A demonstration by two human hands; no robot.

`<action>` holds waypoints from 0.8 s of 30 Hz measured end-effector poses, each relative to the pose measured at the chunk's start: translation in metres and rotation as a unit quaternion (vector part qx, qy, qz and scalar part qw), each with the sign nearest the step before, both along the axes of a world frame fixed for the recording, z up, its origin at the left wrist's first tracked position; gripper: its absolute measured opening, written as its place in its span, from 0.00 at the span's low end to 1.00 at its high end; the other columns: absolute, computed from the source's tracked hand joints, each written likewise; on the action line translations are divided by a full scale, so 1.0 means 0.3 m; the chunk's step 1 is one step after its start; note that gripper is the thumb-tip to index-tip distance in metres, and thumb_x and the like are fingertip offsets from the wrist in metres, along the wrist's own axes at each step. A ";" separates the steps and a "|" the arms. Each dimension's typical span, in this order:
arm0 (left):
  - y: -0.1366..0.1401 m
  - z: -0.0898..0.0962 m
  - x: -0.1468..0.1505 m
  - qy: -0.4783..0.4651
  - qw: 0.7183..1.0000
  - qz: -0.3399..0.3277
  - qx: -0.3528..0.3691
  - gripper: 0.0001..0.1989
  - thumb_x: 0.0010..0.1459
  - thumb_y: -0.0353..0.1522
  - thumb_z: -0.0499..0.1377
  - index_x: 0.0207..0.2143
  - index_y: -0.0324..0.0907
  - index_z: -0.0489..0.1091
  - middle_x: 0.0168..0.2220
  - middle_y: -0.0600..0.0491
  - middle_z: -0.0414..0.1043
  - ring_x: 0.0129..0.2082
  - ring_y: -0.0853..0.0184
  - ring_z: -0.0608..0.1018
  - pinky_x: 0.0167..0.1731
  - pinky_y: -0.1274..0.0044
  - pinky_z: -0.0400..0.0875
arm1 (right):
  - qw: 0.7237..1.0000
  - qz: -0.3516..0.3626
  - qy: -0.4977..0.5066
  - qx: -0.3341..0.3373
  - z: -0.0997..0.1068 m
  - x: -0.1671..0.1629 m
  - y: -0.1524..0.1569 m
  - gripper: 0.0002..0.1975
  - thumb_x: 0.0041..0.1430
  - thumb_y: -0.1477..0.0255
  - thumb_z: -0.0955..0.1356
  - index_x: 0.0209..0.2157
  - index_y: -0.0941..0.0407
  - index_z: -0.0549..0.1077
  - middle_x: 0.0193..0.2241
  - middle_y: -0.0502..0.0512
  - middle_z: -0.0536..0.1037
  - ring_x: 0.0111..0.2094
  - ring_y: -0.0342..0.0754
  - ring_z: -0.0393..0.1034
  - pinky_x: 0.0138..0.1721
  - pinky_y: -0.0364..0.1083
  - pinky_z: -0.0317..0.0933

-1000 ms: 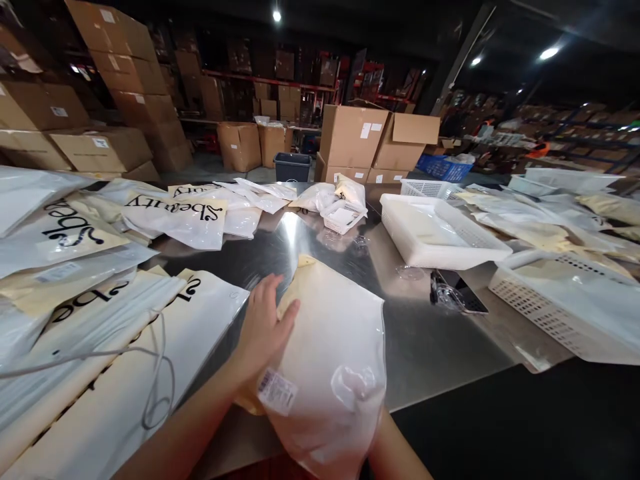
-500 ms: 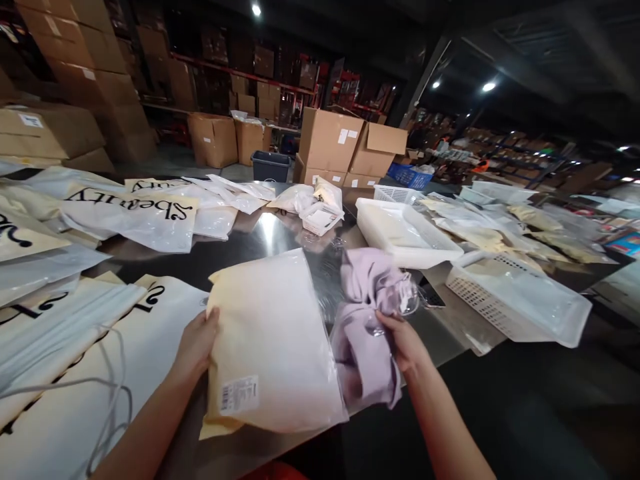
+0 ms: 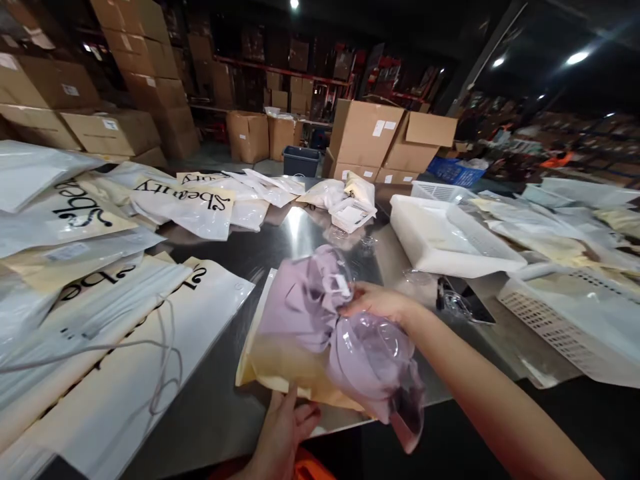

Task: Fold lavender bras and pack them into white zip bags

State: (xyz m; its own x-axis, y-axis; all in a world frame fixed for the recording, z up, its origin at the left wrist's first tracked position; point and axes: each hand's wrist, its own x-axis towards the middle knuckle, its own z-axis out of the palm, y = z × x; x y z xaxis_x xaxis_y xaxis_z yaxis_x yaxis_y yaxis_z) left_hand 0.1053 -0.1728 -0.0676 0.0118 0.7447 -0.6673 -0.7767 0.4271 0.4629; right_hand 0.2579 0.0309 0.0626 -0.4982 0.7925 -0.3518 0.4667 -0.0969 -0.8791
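Note:
A pale purple garment (image 3: 300, 307), bunched up and partly wrapped in clear plastic, lies over a cream and white plastic mailing bag (image 3: 280, 370). My right hand (image 3: 373, 303) is closed around the middle of the garment, its fingertips hidden by the folds. At the bag's near edge, my left hand (image 3: 287, 427) pinches the plastic, with some fingers curled beside it. The bag rests on the steel table, mostly covered by the garment.
Printed mailing bags (image 3: 185, 203) and a loose cord (image 3: 167, 347) lie at left. White trays (image 3: 450, 233) and a perforated basket (image 3: 555, 327) stand at right, near a phone (image 3: 465, 300). Cardboard boxes (image 3: 367, 137) are stacked behind the table.
My right hand has brought the purple garment leftward from beside the mailing bag to on top of it. My left hand has shifted from the bag's left side to its near edge.

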 end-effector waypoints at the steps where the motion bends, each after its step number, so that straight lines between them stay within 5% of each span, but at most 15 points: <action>1: -0.027 -0.010 -0.006 -0.015 0.998 -0.062 -0.011 0.23 0.59 0.44 0.61 0.51 0.42 0.63 0.49 0.41 0.74 0.42 0.58 0.82 0.45 0.68 0.76 | 0.999 0.034 -0.030 -0.003 -0.054 -0.040 0.006 0.18 0.33 0.72 0.76 0.32 0.57 0.78 0.25 0.52 0.80 0.26 0.49 0.74 0.28 0.46 0.66; 5: -0.097 -0.002 -0.102 0.055 0.936 -0.346 0.015 0.23 0.51 0.48 0.65 0.39 0.38 0.75 0.36 0.44 0.79 0.27 0.66 0.80 0.30 0.77 0.73 | 0.979 0.121 -0.149 0.060 -0.212 -0.136 0.005 0.17 0.31 0.78 0.76 0.30 0.56 0.78 0.17 0.46 0.74 0.22 0.47 0.68 0.27 0.44 0.59; 7: -0.103 0.043 -0.164 0.171 0.898 -0.390 0.107 0.20 0.53 0.47 0.63 0.34 0.39 0.77 0.30 0.48 0.79 0.25 0.69 0.78 0.27 0.80 0.70 | 0.967 0.130 -0.185 0.114 -0.232 -0.145 -0.005 0.19 0.30 0.77 0.78 0.31 0.56 0.78 0.20 0.48 0.74 0.26 0.49 0.70 0.30 0.45 0.58; 10: -0.067 0.135 -0.249 0.446 0.803 -0.282 0.276 0.16 0.61 0.44 0.57 0.35 0.43 0.77 0.30 0.50 0.78 0.28 0.67 0.78 0.28 0.79 0.71 | 0.952 0.115 -0.215 0.183 -0.202 -0.122 -0.023 0.31 0.31 0.72 0.80 0.43 0.54 0.78 0.29 0.55 0.78 0.37 0.58 0.72 0.36 0.48 0.59; 12: -0.020 0.181 -0.292 0.612 0.688 -0.157 0.358 0.10 0.63 0.37 0.55 0.38 0.45 0.76 0.33 0.51 0.79 0.33 0.66 0.80 0.34 0.78 0.74 | 0.948 0.102 -0.216 0.212 -0.173 -0.092 -0.033 0.38 0.34 0.67 0.81 0.52 0.53 0.74 0.37 0.59 0.79 0.43 0.61 0.71 0.40 0.49 0.59; 14: 0.034 0.200 -0.315 0.702 0.582 -0.082 0.402 0.09 0.62 0.32 0.55 0.41 0.45 0.75 0.40 0.49 0.79 0.43 0.63 0.80 0.44 0.75 0.75 | 0.952 0.092 -0.196 0.218 -0.159 -0.065 -0.036 0.40 0.40 0.60 0.79 0.56 0.54 0.71 0.41 0.61 0.78 0.44 0.60 0.72 0.42 0.50 0.60; 16: 0.081 0.194 -0.317 0.735 0.523 -0.085 0.423 0.11 0.61 0.30 0.55 0.44 0.44 0.74 0.48 0.47 0.77 0.52 0.61 0.77 0.53 0.70 0.72 | 0.961 0.073 -0.166 0.207 -0.172 -0.054 -0.031 0.38 0.47 0.56 0.76 0.58 0.55 0.69 0.44 0.62 0.77 0.44 0.57 0.72 0.43 0.50 0.62; 18: 0.116 0.180 -0.300 0.732 0.515 -0.129 0.428 0.12 0.62 0.30 0.54 0.46 0.44 0.74 0.51 0.47 0.75 0.53 0.61 0.76 0.53 0.70 0.73 | 0.971 0.039 -0.140 0.190 -0.209 -0.066 -0.012 0.36 0.52 0.55 0.73 0.58 0.57 0.67 0.46 0.63 0.77 0.45 0.54 0.72 0.44 0.49 0.63; 20: 0.143 0.168 -0.275 0.708 0.536 -0.172 0.425 0.13 0.62 0.29 0.53 0.46 0.45 0.73 0.50 0.48 0.75 0.50 0.63 0.78 0.50 0.72 0.75 | 0.977 0.000 -0.124 0.171 -0.257 -0.101 0.017 0.34 0.55 0.57 0.71 0.59 0.58 0.65 0.45 0.63 0.77 0.44 0.52 0.73 0.42 0.47 0.65; 24: 0.213 0.181 -0.257 0.684 0.583 -0.145 0.413 0.11 0.62 0.31 0.55 0.45 0.45 0.72 0.49 0.48 0.75 0.50 0.62 0.77 0.51 0.68 0.73 | 0.983 -0.050 -0.099 0.147 -0.300 -0.188 0.075 0.24 0.57 0.65 0.70 0.53 0.60 0.68 0.27 0.52 0.76 0.29 0.48 0.73 0.29 0.44 0.63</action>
State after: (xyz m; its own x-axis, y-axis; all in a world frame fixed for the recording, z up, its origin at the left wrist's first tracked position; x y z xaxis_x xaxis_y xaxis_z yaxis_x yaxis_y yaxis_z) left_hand 0.0281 -0.1089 -0.0133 0.0951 0.9176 0.3859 0.6111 -0.3599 0.7051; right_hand 0.2013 0.0532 -0.0273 -0.3574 0.9160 -0.1822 0.6324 0.0938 -0.7689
